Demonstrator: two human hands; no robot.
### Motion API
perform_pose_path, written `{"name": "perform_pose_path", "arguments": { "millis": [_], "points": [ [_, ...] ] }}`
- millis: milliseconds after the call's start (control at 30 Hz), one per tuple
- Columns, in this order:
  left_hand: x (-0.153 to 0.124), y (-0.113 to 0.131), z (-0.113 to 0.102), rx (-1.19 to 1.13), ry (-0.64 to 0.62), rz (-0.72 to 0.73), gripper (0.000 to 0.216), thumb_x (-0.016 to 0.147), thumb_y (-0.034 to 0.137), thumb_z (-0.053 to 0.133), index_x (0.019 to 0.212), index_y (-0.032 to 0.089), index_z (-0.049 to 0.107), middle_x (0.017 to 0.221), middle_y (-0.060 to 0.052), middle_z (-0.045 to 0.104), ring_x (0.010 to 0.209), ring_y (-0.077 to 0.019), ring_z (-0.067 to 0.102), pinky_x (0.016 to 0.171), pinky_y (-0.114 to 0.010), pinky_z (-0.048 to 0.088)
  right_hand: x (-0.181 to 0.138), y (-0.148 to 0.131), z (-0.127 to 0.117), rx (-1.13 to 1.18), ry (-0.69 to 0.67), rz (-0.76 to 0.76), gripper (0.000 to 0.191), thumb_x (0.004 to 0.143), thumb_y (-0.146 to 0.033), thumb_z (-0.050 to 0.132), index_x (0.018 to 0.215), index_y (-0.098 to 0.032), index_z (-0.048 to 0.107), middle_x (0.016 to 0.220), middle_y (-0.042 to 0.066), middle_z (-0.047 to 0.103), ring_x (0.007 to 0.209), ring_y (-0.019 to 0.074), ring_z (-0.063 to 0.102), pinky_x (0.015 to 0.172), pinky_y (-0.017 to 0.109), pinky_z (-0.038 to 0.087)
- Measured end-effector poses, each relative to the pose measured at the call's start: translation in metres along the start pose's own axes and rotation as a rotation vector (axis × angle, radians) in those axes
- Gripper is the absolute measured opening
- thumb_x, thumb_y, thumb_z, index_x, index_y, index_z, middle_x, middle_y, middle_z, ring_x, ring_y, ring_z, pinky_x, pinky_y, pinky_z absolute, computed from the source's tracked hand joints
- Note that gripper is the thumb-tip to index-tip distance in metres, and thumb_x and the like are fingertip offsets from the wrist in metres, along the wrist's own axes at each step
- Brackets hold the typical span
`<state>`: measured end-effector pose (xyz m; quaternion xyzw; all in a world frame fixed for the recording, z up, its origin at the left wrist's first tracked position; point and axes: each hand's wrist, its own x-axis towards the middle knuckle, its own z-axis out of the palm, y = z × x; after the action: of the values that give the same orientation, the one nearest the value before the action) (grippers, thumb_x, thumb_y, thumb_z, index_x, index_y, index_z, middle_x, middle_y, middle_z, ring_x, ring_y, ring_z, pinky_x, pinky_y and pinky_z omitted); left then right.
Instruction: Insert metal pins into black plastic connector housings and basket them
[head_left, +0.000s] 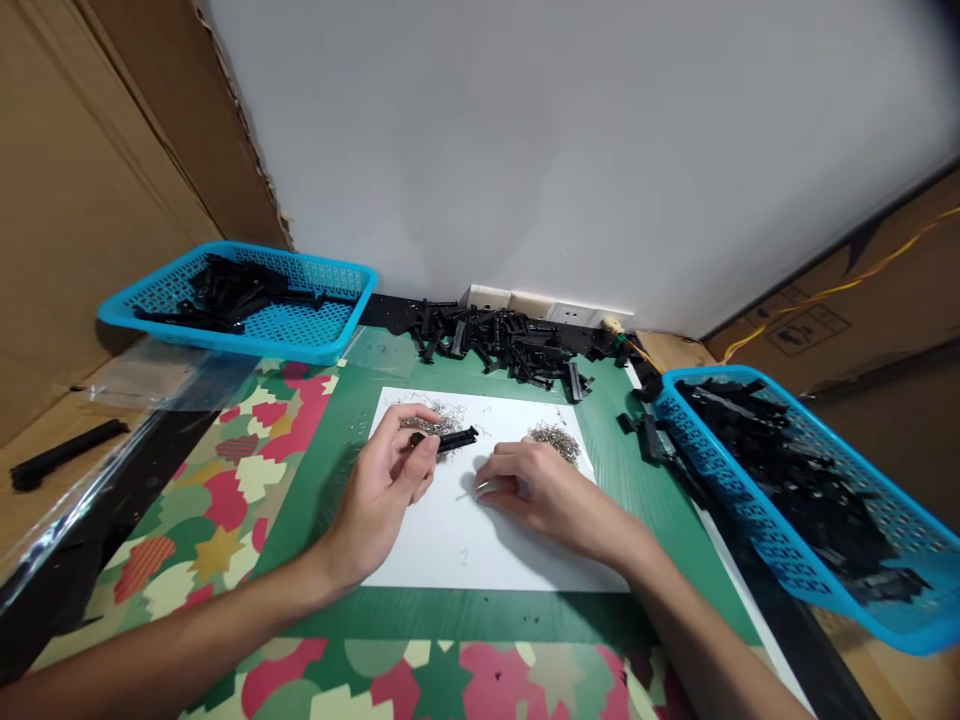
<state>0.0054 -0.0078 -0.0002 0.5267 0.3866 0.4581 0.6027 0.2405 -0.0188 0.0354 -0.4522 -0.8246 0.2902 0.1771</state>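
Observation:
My left hand (390,480) is closed on a small, narrow black plastic part (457,439), pinched between thumb and fingers above a white sheet of paper (442,550). To its right, my right hand (536,485) hovers low over the sheet with its fingertips pinched together. Something thin and pale shows at those fingertips, too small to name. A pile of tiny silvery metal pieces (448,412), probably wire springs, lies just behind the left hand and is partly hidden by it. Another such pile (555,440) lies behind the right hand.
A heap of black plastic parts (502,340) lies at the back by a white power strip (570,313). Blue baskets of black parts stand at left (300,345) and right (780,560). A longer black piece (67,453) lies far left. Cardboard (82,150) and a wall (525,150) enclose the table.

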Motion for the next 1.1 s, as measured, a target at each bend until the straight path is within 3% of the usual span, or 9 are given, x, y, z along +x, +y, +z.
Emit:
{"name": "perform_pose_path", "arguments": {
  "millis": [267,367,533,667,800,933,1100],
  "points": [
    [-0.002,0.0,0.001,-0.017,-0.036,-0.067,0.035,0.096,0.048,0.075,0.106,0.015,0.074,0.077,-0.002,0.057,0.058,-0.0079,0.041,0.051,-0.023,0.027,-0.001,0.001,0.011,-0.095,-0.004,-0.072,0.013,0.1,-0.009,0.065,0.103,-0.02,0.073,0.102,0.006,0.07,0.089,0.0182,0.066,0.078,0.028,0.051],
    [-0.001,-0.001,0.001,-0.012,-0.035,-0.063,0.035,0.096,0.049,0.075,0.101,0.014,0.074,0.068,0.001,0.052,0.057,-0.0081,0.04,0.051,-0.022,0.026,-0.003,-0.003,0.01,-0.17,-0.005,-0.085,0.01,0.102,-0.011,0.064,0.102,-0.019,0.07,0.1,0.005,0.068,0.089,0.0185,0.065,0.077,0.029,0.05],
    [0.002,0.0,0.003,-0.056,-0.031,-0.051,0.034,0.098,0.049,0.073,0.102,0.015,0.07,0.073,0.001,0.056,0.056,-0.0061,0.041,0.05,-0.021,0.026,-0.004,-0.009,0.009,-0.375,-0.091,-0.103,0.009,0.106,-0.012,0.059,0.104,-0.017,0.066,0.097,0.005,0.065,0.085,0.0192,0.059,0.077,0.032,0.046],
    [0.003,0.0,0.004,-0.072,-0.041,-0.048,0.032,0.101,0.049,0.069,0.1,0.016,0.067,0.062,0.005,0.047,0.054,-0.0065,0.04,0.05,-0.019,0.027,-0.003,-0.01,0.015,-0.519,-0.118,-0.169,0.009,0.104,-0.007,0.056,0.104,-0.014,0.062,0.1,0.007,0.063,0.085,0.0207,0.056,0.079,0.035,0.046],
    [0.004,-0.002,0.003,-0.109,-0.035,-0.046,0.031,0.104,0.048,0.065,0.101,0.018,0.066,0.072,0.003,0.05,0.055,-0.0052,0.043,0.05,-0.019,0.029,-0.001,-0.007,0.024,-0.627,-0.094,-0.225,0.007,0.105,-0.008,0.054,0.104,-0.012,0.061,0.102,0.011,0.062,0.086,0.0224,0.054,0.081,0.037,0.047],
    [0.004,-0.003,0.001,-0.148,-0.03,-0.034,0.031,0.105,0.047,0.06,0.103,0.018,0.067,0.087,0.0,0.053,0.057,-0.0049,0.048,0.049,-0.019,0.032,0.0,-0.002,0.026,-0.5,-0.072,-0.226,0.011,0.107,-0.009,0.049,0.107,-0.013,0.06,0.103,0.01,0.062,0.087,0.0212,0.055,0.082,0.036,0.047],
    [0.001,0.001,0.003,-0.181,-0.05,-0.036,0.029,0.105,0.046,0.06,0.104,0.018,0.067,0.089,-0.001,0.052,0.058,-0.0053,0.049,0.05,-0.019,0.032,-0.003,0.0,0.013,-0.25,-0.017,-0.061,0.014,0.107,-0.009,0.051,0.107,-0.017,0.063,0.104,0.008,0.064,0.09,0.0198,0.059,0.08,0.032,0.047]
  ]
}}
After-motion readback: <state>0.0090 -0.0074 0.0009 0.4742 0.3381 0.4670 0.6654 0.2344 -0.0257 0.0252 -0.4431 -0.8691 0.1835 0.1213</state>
